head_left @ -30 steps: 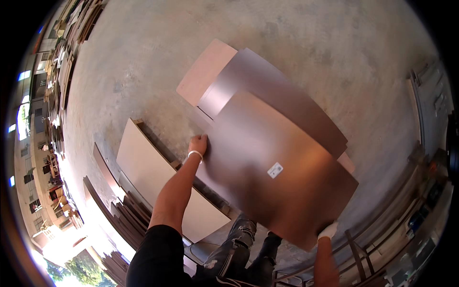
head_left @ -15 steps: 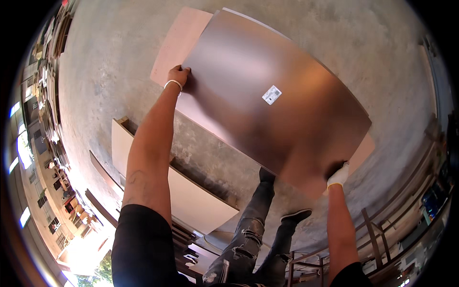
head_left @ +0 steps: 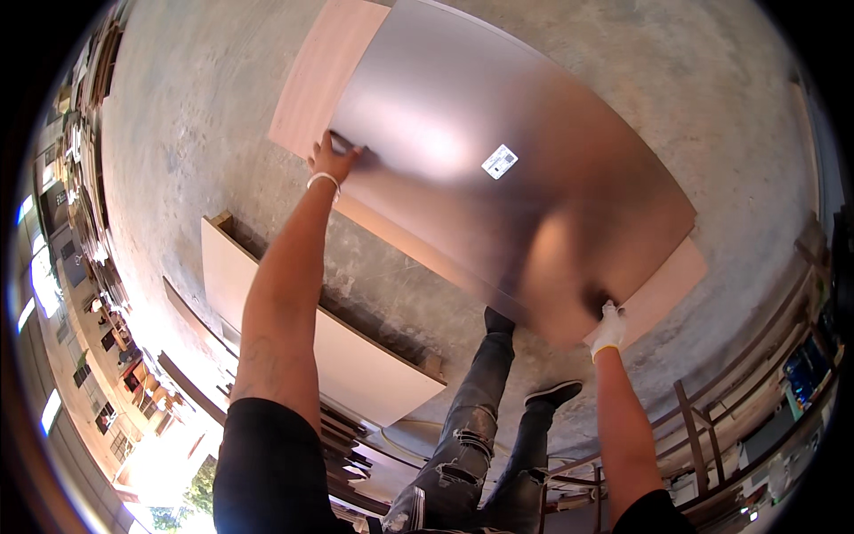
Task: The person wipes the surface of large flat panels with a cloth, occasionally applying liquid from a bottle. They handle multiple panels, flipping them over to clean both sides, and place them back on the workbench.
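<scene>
More spread than before, left grip apart at the brown panel, right grip (gloved) unclear.

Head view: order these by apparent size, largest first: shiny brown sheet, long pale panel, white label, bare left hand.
1. Shiny brown sheet
2. Long pale panel, partly hidden
3. Bare left hand
4. White label

glossy bronze-brown panel, white label near its middle, lying over pinkish board
</scene>
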`<state>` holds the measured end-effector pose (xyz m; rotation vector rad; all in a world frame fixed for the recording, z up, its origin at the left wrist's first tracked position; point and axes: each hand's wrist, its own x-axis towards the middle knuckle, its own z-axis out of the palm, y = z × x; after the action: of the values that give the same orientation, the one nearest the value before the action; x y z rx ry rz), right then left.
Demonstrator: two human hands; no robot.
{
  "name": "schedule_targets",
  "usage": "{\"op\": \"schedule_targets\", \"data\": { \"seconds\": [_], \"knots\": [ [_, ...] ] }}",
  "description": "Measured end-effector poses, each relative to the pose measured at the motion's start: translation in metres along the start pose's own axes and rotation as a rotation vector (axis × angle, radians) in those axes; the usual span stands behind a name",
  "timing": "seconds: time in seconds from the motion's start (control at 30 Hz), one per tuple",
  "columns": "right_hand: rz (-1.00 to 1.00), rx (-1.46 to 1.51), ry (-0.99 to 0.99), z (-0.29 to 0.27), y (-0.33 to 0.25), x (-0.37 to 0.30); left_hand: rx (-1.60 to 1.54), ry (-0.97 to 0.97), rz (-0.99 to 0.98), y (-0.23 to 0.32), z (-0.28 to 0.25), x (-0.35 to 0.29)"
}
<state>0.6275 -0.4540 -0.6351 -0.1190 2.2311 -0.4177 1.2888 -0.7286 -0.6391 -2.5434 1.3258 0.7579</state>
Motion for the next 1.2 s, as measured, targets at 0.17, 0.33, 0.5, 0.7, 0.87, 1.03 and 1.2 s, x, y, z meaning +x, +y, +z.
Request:
{"op": "schedule_targets", "data": {
  "seconds": [0.17, 0.33, 0.5, 0.7, 0.87, 1.03, 1.2],
  "knots": [
    [-0.100, -0.153, -0.080, 0.021, -0.026, -0.028, -0.043, 0.205, 0.029, -0.022, 0.011, -0.019],
    [-0.143, -0.335, 0.026, 0.014, -0.038, -0.028, -0.140, 0.198, 0.091, -0.024, 0.023, -0.020],
    [-0.202, -0.435, 0.048, 0.017, -0.028, -0.030, -0.097, 0.316, 0.222, -0.065, 0.037, -0.010],
    [-0.083, -0.413, -0.014, 0.021, -0.052, -0.055, 0.092, 0.270, 0.182, -0.032, 0.119, -0.117],
    [-0.384, -0.645, -0.011, 0.005, -0.036, -0.039, 0.271, -0.061, 0.602, 0.016, 0.150, -0.246],
    [-0.392, -0.731, -0.512, -0.091, 0.052, -0.122, 0.113, -0.745, 0.581, 0.077, 0.163, -0.479],
    [-0.568, -0.464, -0.569, -0.160, 0.244, -0.226, 0.111, -0.801, 0.791, 0.074, 0.160, -0.627]
  ]
}}
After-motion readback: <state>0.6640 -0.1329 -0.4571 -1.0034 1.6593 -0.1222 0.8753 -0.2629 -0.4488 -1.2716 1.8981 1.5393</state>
